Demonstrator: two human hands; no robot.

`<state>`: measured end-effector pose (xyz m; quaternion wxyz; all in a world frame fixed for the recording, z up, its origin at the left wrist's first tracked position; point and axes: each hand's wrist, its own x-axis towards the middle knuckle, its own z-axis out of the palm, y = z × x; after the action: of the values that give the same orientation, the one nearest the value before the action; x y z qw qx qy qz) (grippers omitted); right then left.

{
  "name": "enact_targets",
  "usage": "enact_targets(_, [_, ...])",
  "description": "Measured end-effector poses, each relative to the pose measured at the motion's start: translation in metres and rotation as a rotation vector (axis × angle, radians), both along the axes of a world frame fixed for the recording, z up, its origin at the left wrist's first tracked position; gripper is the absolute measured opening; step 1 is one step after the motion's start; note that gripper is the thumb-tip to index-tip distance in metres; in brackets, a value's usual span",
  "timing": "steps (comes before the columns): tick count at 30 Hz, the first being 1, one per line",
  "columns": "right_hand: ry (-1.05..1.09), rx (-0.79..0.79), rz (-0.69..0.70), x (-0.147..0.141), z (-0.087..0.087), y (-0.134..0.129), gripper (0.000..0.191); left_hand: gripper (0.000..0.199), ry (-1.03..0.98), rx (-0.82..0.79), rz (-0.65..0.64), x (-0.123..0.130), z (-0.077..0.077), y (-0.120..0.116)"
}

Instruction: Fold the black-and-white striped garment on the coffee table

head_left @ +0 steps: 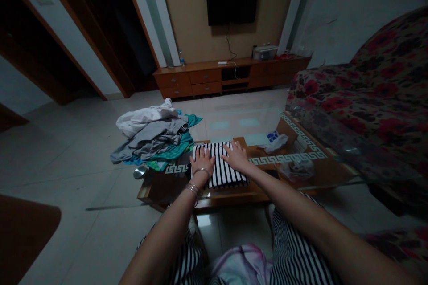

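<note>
A folded black-and-white striped cloth (221,171) lies on the glass-topped coffee table (267,159) in front of me. My left hand (202,164) rests flat on its left part, fingers spread, with bracelets at the wrist. On its upper right part lies my right hand (236,156), palm down and fingers apart. Neither hand grips anything. Dark fabric shows at the cloth's left edge. To the left, a loose pile of clothes (157,131) in white, grey and teal sits at the table's left end.
Plastic bags (277,143) lie on the table's right side. A flowered sofa (361,93) stands at the right. Beyond the table are a wooden TV cabinet (205,81) and a wall-mounted TV (233,1). A brown rounded furniture edge (28,231) is at lower left.
</note>
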<state>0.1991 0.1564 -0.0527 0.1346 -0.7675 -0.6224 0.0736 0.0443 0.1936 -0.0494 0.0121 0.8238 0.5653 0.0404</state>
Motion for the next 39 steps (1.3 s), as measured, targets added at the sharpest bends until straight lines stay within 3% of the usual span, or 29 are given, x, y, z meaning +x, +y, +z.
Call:
enact_targets(4, [0.043,-0.008,-0.053,0.01,0.001,0.005,0.06,0.057,0.01,-0.005,0.058,-0.007,-0.001,0.005])
enact_targets(8, [0.133,0.015,-0.185,0.033,0.005,0.009,0.05,0.057,-0.014,0.027,0.105,-0.017,-0.002,0.006])
enact_targets(13, [0.17,0.01,-0.408,0.059,0.013,0.011,0.049,0.051,-0.039,0.105,0.118,-0.014,0.013,-0.004])
enact_targets(17, [0.3,-0.043,-0.367,0.052,0.018,0.017,0.051,0.048,-0.083,0.136,-0.204,0.014,0.028,-0.039])
enact_targets(21, [0.342,-0.019,-0.263,0.033,0.017,0.026,0.05,0.051,-0.043,-0.015,-0.572,0.032,0.018,-0.076])
enact_targets(25, [0.364,0.007,-0.196,0.027,0.009,0.033,0.062,0.053,0.025,0.004,-0.714,0.031,0.005,-0.091])
enact_targets(28, [0.421,0.035,-0.215,0.038,0.002,0.036,0.064,0.057,0.043,0.018,-0.747,0.028,0.008,-0.093])
enact_targets(31, [0.434,0.087,-0.336,0.068,0.001,0.034,0.059,0.059,0.005,0.034,-0.738,0.031,0.02,-0.096])
enact_targets(34, [0.401,0.135,-0.562,0.125,0.007,0.018,0.053,0.056,-0.037,0.046,-0.695,0.038,0.029,-0.098])
enact_targets(39, [0.318,0.211,-1.026,0.241,0.022,-0.058,0.04,0.051,-0.105,0.017,-0.675,0.043,0.028,-0.094])
